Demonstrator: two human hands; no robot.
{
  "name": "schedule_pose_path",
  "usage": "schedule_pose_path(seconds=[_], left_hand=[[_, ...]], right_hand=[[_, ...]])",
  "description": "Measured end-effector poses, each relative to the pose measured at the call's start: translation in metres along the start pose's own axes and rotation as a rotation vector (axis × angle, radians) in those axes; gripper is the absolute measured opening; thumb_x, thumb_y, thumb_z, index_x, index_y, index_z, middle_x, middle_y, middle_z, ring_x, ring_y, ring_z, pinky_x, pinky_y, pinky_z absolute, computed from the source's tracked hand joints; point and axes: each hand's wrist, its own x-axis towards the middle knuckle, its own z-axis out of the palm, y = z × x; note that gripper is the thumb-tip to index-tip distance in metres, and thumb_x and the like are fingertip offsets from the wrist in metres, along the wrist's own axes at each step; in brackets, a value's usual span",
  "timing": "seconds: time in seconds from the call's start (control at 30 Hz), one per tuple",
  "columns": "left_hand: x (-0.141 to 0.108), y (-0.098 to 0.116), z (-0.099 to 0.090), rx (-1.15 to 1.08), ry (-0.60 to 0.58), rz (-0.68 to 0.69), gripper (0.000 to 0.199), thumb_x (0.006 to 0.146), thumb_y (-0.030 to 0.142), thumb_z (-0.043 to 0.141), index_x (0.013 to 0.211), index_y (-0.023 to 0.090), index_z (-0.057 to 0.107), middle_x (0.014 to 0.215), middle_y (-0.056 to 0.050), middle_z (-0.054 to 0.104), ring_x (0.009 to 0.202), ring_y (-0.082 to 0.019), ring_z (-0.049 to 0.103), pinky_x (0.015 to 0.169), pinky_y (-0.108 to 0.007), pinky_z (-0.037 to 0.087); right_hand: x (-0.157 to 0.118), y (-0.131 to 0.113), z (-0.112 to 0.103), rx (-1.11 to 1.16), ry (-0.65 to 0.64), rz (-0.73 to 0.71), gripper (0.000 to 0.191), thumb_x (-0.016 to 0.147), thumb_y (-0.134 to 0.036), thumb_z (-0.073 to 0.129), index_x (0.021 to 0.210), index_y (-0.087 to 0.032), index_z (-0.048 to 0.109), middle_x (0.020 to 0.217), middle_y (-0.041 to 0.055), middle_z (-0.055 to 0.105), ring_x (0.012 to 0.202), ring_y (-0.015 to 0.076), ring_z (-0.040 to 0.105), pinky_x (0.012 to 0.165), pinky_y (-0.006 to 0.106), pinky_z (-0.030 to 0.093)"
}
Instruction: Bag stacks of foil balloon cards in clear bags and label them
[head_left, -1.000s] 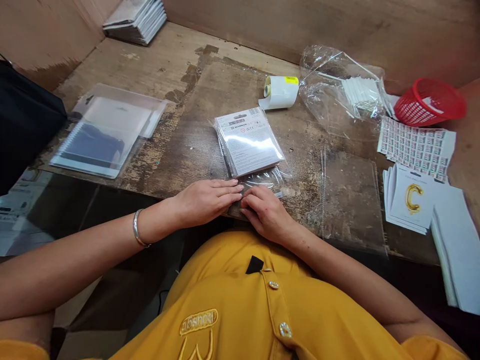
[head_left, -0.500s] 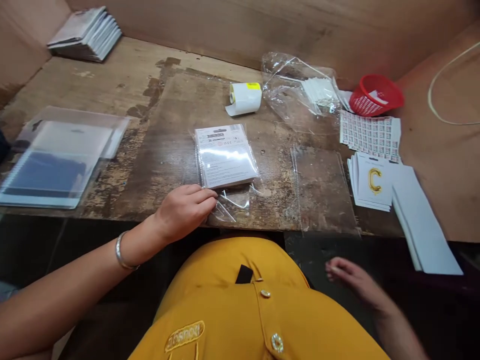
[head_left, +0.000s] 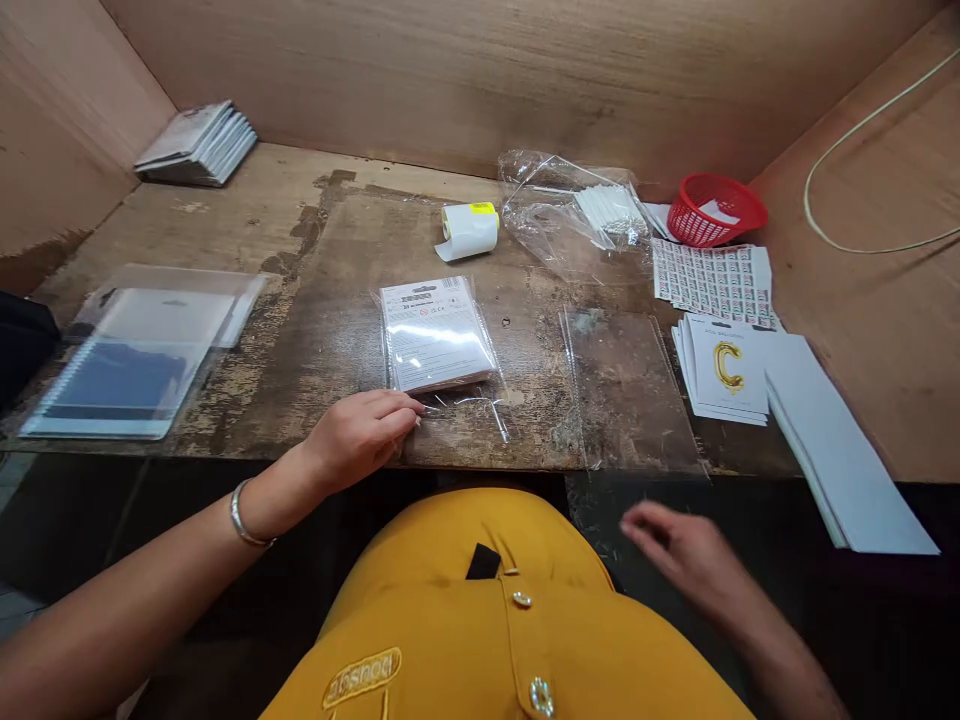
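Observation:
A white printed card pack in a clear plastic sleeve (head_left: 439, 338) lies on the worn wooden table, its open flap towards me. My left hand (head_left: 361, 432) pinches the lower left corner of that sleeve. Below the table edge on the right hangs my right hand (head_left: 679, 545), thumb and forefinger curved with a gap between them and nothing visible in them. To the right of the pack lie flat clear sleeves (head_left: 626, 385). Beside these are white cards with a golden C (head_left: 727, 368).
A label roll (head_left: 471, 232), a crumpled clear bag (head_left: 540, 215) and a red basket (head_left: 712, 212) stand towards the back. Sticker sheets (head_left: 712, 278) and long white sheets (head_left: 847, 450) are at right. Large plastic sleeves (head_left: 120, 370) lie left; a stack (head_left: 196, 145) sits back left.
The camera view has shifted, showing more of the back wall. My right hand has moved a little leftward, its thumb and forefinger now further apart. My left hand stays at the sleeve's corner.

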Motion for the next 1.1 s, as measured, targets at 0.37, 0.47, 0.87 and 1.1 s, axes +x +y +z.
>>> schedule_pose_path(seconds=[0.37, 0.47, 0.87, 1.1], left_hand=[[-0.012, 0.001, -0.007, -0.267, 0.083, -0.219, 0.010, 0.090, 0.014, 0.052, 0.088, 0.019, 0.059, 0.091, -0.004, 0.072, 0.082, -0.013, 0.069, 0.075, -0.023, 0.053], [-0.014, 0.002, -0.008, -0.289, 0.097, -0.254, 0.009, 0.090, 0.015, 0.053, 0.085, 0.019, 0.059, 0.089, -0.004, 0.073, 0.079, -0.013, 0.069, 0.071, -0.023, 0.052], [-0.014, 0.005, -0.003, 0.030, 0.131, -0.134, 0.020, 0.087, 0.018, 0.062, 0.108, 0.018, 0.063, 0.104, -0.009, 0.071, 0.098, -0.020, 0.065, 0.089, -0.035, 0.055], [-0.010, 0.006, -0.004, 0.071, 0.165, -0.094, 0.014, 0.087, 0.011, 0.060, 0.098, 0.015, 0.067, 0.100, -0.009, 0.072, 0.096, -0.021, 0.065, 0.089, -0.034, 0.055]], right_hand=[[0.151, -0.091, 0.056, -0.226, -0.007, -0.783, 0.048, 0.090, -0.014, 0.051, 0.138, -0.020, 0.051, 0.145, 0.0055, 0.048, 0.143, 0.0263, 0.028, 0.115, 0.048, 0.033], [0.150, -0.089, 0.067, -0.158, 0.044, -0.756, 0.041, 0.093, -0.018, 0.053, 0.133, -0.020, 0.057, 0.141, 0.0070, 0.053, 0.142, 0.0261, 0.031, 0.114, 0.048, 0.036], [0.147, -0.094, 0.079, 0.050, 0.169, -0.714, 0.031, 0.093, -0.020, 0.056, 0.122, -0.021, 0.066, 0.127, 0.0072, 0.065, 0.127, 0.0239, 0.053, 0.107, 0.044, 0.048], [0.145, -0.109, 0.076, 0.113, 0.243, -0.779, 0.019, 0.092, -0.017, 0.057, 0.102, -0.019, 0.072, 0.109, 0.0084, 0.073, 0.105, 0.0220, 0.065, 0.096, 0.038, 0.053]])
